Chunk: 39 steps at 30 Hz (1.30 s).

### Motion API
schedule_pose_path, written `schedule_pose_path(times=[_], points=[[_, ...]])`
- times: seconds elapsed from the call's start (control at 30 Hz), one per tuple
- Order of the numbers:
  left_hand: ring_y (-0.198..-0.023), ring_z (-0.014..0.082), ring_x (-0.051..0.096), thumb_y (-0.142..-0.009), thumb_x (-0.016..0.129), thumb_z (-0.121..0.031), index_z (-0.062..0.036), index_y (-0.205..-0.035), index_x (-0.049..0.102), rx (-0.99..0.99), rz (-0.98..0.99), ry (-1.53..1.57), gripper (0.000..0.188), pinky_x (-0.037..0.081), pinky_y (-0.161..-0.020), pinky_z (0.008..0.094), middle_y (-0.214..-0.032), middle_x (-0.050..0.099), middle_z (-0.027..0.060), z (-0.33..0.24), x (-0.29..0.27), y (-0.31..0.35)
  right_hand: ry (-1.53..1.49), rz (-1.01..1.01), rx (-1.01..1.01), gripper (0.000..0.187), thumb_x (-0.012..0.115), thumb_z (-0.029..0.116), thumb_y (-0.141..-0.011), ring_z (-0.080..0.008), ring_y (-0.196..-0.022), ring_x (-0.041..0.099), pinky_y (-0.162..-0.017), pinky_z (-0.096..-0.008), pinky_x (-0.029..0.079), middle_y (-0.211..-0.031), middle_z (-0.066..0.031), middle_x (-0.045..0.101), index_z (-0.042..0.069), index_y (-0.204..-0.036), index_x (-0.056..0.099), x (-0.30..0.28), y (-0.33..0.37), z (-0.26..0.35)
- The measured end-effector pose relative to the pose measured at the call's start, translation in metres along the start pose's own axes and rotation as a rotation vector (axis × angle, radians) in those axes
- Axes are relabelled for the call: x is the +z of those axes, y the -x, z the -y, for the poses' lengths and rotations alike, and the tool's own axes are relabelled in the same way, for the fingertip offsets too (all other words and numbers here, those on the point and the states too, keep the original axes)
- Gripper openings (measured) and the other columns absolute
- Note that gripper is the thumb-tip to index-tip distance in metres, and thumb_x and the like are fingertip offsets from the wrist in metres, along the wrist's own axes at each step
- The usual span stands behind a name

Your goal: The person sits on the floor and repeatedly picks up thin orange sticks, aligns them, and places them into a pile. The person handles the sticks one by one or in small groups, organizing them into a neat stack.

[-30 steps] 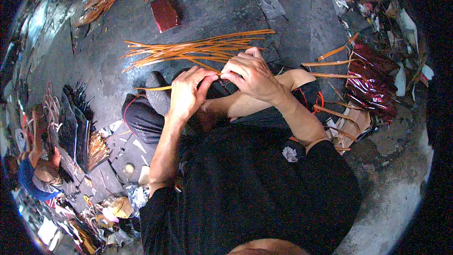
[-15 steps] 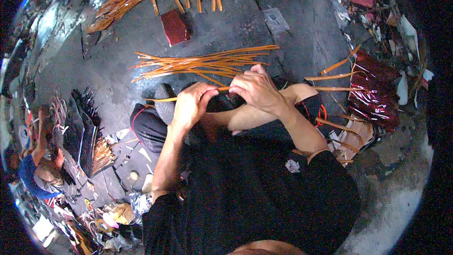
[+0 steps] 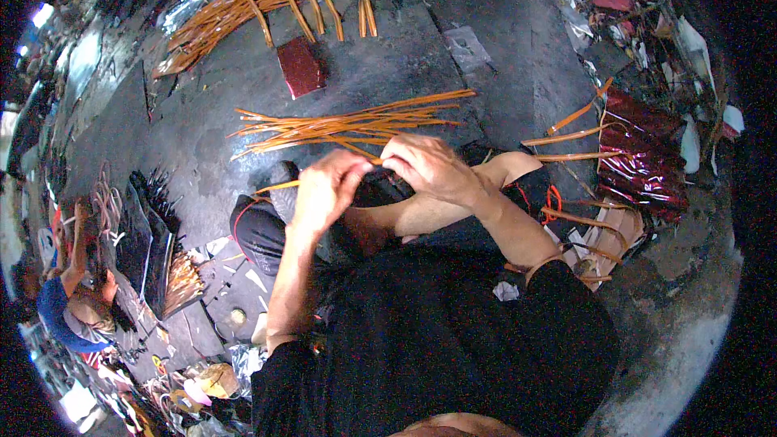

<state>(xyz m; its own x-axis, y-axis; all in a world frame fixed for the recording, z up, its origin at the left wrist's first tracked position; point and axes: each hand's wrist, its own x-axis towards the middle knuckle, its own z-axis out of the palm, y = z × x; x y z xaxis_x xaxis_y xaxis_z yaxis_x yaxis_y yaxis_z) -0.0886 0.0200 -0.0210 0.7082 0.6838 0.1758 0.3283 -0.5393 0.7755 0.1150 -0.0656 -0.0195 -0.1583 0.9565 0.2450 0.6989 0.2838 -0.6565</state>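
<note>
While I follow along from my end of the feed, the grey floor (image 3: 388, 57) fills most of the view, scuffed and dark. Next in size comes the wearer's black shirt (image 3: 445, 332), wide across the bottom, both bare forearms reaching up past it. Up at the far left I've got a big pile of orange-brown strips (image 3: 218, 24), with a few strips laid crosswise over it. Over on the right, a glossy dark red sheet (image 3: 643, 154), strips poking out from its left edge! At the left rim I see another person (image 3: 77, 255), bent by the curve of the lens, and just beside them some black sheets (image 3: 147, 243).

Right ahead of the hands lies a loose bundle (image 3: 356, 124), thin strips crossing one another on the floor. And to the hands: the left hand (image 3: 328, 186) grips one orange strip (image 3: 277, 187), its free end jutting out to the left; the right hand (image 3: 429, 168) meets it, thumb and fingers pinched together at the strip's other visible part, fingertips almost against the left's. (One bundle strip slants down toward those fingertips; I can't tell whether it touches them.) So that strip sits over the wearer's lap, just short of the bundle.

Smaller now: a dark red block (image 3: 301, 67) beyond the bundle, and a crumpled white paper (image 3: 506, 291) close by the shirt.
</note>
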Motion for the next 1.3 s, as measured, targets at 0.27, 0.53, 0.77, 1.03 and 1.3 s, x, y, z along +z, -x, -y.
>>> schedule_pose_path(times=[0.27,0.53,0.77,1.03,1.3], points=[[-0.079,0.0219,0.069,-0.086,0.070,-0.018,-0.0044,-0.092,0.070,-0.095,-0.058,-0.050,0.015,0.052,-0.069,0.0323,-0.086,0.070,0.0106,0.027,-0.060,0.004,0.296,-0.066,0.120,0.012,0.059,0.018,-0.090,-0.0323,-0.086,0.060,-0.075,-0.0423,0.045,-0.086,-0.0114,0.062,0.006,-0.090,0.058,-0.068,0.014,-0.017],[-0.079,0.0189,0.068,-0.087,0.068,-0.014,-0.0014,-0.091,0.069,-0.300,-0.164,-0.185,0.013,0.050,-0.069,0.0311,-0.086,0.071,0.0094,0.047,-0.124,0.018,0.373,-0.105,0.287,0.012,0.059,0.018,-0.091,-0.0278,-0.087,0.060,-0.082,-0.0375,0.040,-0.090,-0.0085,0.064,0.006,-0.093,0.060,-0.126,0.033,-0.031],[-0.111,0.0282,0.060,-0.088,0.068,-0.024,-0.0057,-0.128,0.058,-0.267,-0.094,-0.191,0.045,0.046,-0.094,0.0384,-0.118,0.064,0.0175,0.095,-0.083,0.012,0.344,-0.033,0.214,0.025,0.064,0.026,-0.089,-0.0308,-0.097,0.063,-0.088,-0.0385,0.047,-0.100,-0.0134,0.066,0.003,-0.100,0.064,-0.099,-0.017,-0.118],[-0.102,0.0239,0.062,-0.089,0.067,-0.022,-0.0041,-0.124,0.060,-0.398,-0.123,0.005,0.040,0.047,-0.091,0.0351,-0.109,0.066,0.0149,0.103,-0.067,0.019,0.247,-0.228,0.248,0.015,0.063,0.017,-0.086,-0.0353,-0.083,0.066,-0.074,-0.0428,0.051,-0.082,-0.0173,0.067,0.003,-0.089,0.062,0.005,-0.168,-0.267],[-0.108,0.0218,0.060,-0.093,0.064,-0.023,0.0008,-0.126,0.057,-0.664,-0.286,0.281,0.041,0.048,-0.091,0.0326,-0.119,0.063,0.0151,0.124,-0.066,0.074,0.393,-0.409,0.919,0.032,0.067,0.026,-0.082,-0.0366,-0.091,0.067,-0.082,-0.0481,0.052,-0.094,-0.0167,0.069,0.006,-0.107,0.061,0.062,-0.254,-0.295]])
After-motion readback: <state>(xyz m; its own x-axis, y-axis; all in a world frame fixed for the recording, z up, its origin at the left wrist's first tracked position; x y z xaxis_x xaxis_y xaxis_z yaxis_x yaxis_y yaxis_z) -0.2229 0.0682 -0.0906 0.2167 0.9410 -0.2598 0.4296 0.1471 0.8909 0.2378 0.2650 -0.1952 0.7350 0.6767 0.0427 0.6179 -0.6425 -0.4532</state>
